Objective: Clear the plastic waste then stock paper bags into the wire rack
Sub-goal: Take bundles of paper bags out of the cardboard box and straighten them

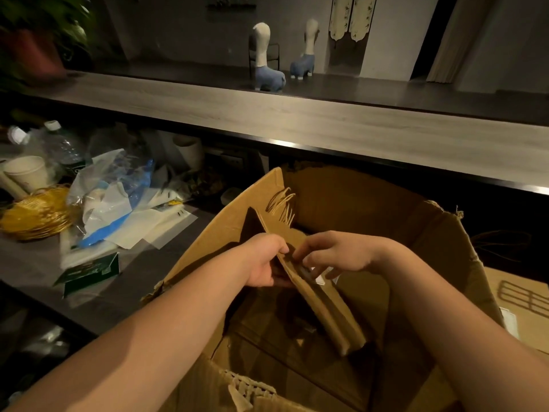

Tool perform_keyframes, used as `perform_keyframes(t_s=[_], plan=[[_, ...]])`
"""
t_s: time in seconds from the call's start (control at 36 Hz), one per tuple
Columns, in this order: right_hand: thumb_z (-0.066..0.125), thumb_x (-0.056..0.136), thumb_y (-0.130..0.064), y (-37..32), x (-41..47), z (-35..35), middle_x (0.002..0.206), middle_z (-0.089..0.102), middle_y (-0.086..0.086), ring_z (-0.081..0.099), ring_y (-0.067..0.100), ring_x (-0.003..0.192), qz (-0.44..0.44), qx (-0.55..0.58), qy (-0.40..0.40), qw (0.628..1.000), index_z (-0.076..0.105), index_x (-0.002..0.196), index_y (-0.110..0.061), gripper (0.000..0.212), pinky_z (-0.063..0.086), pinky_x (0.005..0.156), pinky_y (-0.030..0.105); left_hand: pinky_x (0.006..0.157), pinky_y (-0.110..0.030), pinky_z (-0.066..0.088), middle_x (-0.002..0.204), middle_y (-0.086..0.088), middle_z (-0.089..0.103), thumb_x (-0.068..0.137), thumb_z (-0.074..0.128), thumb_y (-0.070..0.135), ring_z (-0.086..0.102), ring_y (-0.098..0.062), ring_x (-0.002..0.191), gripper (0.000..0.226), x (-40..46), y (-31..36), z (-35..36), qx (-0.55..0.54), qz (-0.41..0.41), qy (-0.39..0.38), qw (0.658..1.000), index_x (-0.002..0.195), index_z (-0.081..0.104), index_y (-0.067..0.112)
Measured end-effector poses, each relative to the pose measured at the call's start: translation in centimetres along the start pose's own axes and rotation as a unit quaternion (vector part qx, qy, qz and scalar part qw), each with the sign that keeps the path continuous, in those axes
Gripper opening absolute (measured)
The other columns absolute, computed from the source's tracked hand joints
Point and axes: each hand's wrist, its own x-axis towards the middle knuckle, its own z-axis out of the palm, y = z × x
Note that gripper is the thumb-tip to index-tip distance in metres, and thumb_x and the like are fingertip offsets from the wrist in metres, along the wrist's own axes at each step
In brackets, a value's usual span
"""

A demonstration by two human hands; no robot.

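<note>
A: Any readable text or brands?

B: No. The green card packet (89, 273) on the bench (35, 263) has pale print, too blurred to read. Small white tag (319, 279) on the bag bundle, can't read it either.

A: Task thing, where?

B: Stack of flat brown paper bags (320, 298), kraft, folded, twisted cord handles (283, 203) sticking up at the far end. It's tilted, lower end down inside the open cardboard box (371, 203), upper end raised over the box's left flap. Box is corrugated, edges torn and frayed.

A: Hands?

B: Left hand (264, 263) grips the stack from the left, thumb on top, fingers curled under it. Right hand (335, 254) is at the top edge of the stack, fingers (306, 257) bent and pinching into the folds. Both clamped on the bags.

A: Plastic waste?

B: Left on the bench, heap of crumpled clear plastic wrap (110, 185) with blue patches, thin and glossy, plus flat frosted sheets (154, 224) beneath. Well apart from the box.

A: Rest?

B: Gold wire basket (35, 215), round, woven look, just beside the plastic. White paper cup (26, 173) behind it. Clear plastic water bottle (64, 147), white cap. Pale wood-grain shelf (326, 126) across above. Two figurines (267, 60) on a dark ledge behind it, long white necks, blue felt-like bodies. Dark wire rack (525, 298) at right edge, only partly in view.
</note>
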Motion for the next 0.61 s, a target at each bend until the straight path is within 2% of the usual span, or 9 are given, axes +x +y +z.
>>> perform_keyframes(t_s=[0.08, 0.14, 0.19, 0.28, 0.36, 0.42, 0.5, 0.61], plan=[[0.05, 0.099, -0.025, 1.1, 0.3, -0.4, 0.112, 0.064, 0.003, 0.064, 0.015, 0.097, 0.05, 0.021, 0.067, 0.996, 0.058, 0.109, -0.024, 0.013, 0.052, 0.074, 0.029, 0.067, -0.041, 0.058, 0.097, -0.018, 0.067, 0.091, 0.046, 0.008, 0.069, -0.03, 0.084, 0.029, -0.2, 0.5, -0.2, 0.029, 0.022, 0.034, 0.999, 0.119, 0.051, 0.01], [0.05, 0.098, -0.022, 2.4, 0.7, -0.3, 0.103, 0.063, 0.002, 0.061, 0.015, 0.088, 0.097, -0.051, 0.16, 0.981, 0.058, 0.103, -0.023, 0.009, 0.051, 0.072, 0.029, 0.065, -0.038, 0.057, 0.084, -0.015, 0.071, 0.086, 0.05, 0.006, 0.07, -0.028, 0.077, 0.029, -0.8, 0.9, -0.5, 0.036, 0.033, 0.059, 0.997, 0.114, 0.056, 0.009], [0.053, 0.097, -0.021, 3.9, 1.2, 0.0, 0.1, 0.06, 0.001, 0.057, 0.013, 0.082, 0.147, -0.126, 0.193, 0.962, 0.055, 0.101, -0.024, 0.006, 0.047, 0.068, 0.027, 0.069, -0.038, 0.056, 0.075, -0.011, 0.071, 0.083, 0.051, 0.007, 0.069, -0.027, 0.075, 0.023, -1.6, 1.3, -0.8, 0.051, 0.055, 0.085, 0.994, 0.104, 0.06, 0.01], [0.062, 0.092, -0.026, 5.9, 1.9, 0.6, 0.112, 0.058, 0.0, 0.056, 0.014, 0.09, 0.216, -0.174, 0.108, 0.955, 0.054, 0.117, -0.025, 0.026, 0.048, 0.075, 0.03, 0.082, -0.041, 0.05, 0.087, -0.008, 0.063, 0.087, 0.05, 0.01, 0.06, -0.025, 0.086, 0.008, -2.6, 1.7, -0.9, 0.118, 0.108, 0.139, 0.977, 0.087, 0.055, 0.016], [0.072, 0.085, -0.029, 7.2, 2.6, 1.7, 0.128, 0.054, 0.002, 0.056, 0.02, 0.109, 0.237, -0.25, 0.031, 0.938, 0.048, 0.136, -0.022, 0.057, 0.052, 0.09, 0.034, 0.065, -0.032, 0.044, 0.081, -0.004, 0.057, 0.09, 0.049, 0.013, 0.053, -0.02, 0.072, 0.015, -2.1, 1.6, -1.0, 0.211, 0.142, 0.199, 0.946, 0.077, 0.052, 0.019], [0.077, 0.079, -0.038, 7.7, 3.1, 2.7, 0.136, 0.048, 0.003, 0.051, 0.023, 0.116, 0.222, -0.276, 0.031, 0.935, 0.04, 0.141, -0.024, 0.073, 0.049, 0.094, 0.035, 0.059, -0.029, 0.041, 0.079, -0.005, 0.057, 0.092, 0.047, 0.014, 0.052, -0.019, 0.068, 0.014, -1.7, 1.6, -1.2, 0.272, 0.147, 0.232, 0.922, 0.081, 0.056, 0.016], [0.079, 0.068, -0.056, 8.2, 3.9, 4.4, 0.149, 0.032, 0.006, 0.037, 0.031, 0.133, 0.183, -0.338, 0.051, 0.922, 0.026, 0.149, -0.024, 0.102, 0.043, 0.105, 0.046, 0.06, -0.027, 0.042, 0.079, -0.007, 0.058, 0.095, 0.043, 0.015, 0.051, -0.018, 0.066, 0.021, -1.1, 1.9, -1.6, 0.342, 0.162, 0.236, 0.895, 0.082, 0.058, 0.012], [0.075, 0.07, -0.063, 8.1, 5.1, 6.5, 0.155, 0.024, 0.01, 0.03, 0.035, 0.139, 0.15, -0.411, 0.052, 0.898, 0.019, 0.152, -0.019, 0.109, 0.041, 0.106, 0.05, 0.07, -0.032, 0.051, 0.089, -0.009, 0.066, 0.094, 0.047, 0.019, 0.063, -0.025, 0.079, 0.015, -1.0, 2.0, -1.8, 0.346, 0.172, 0.245, 0.889, 0.088, 0.06, 0.019]])
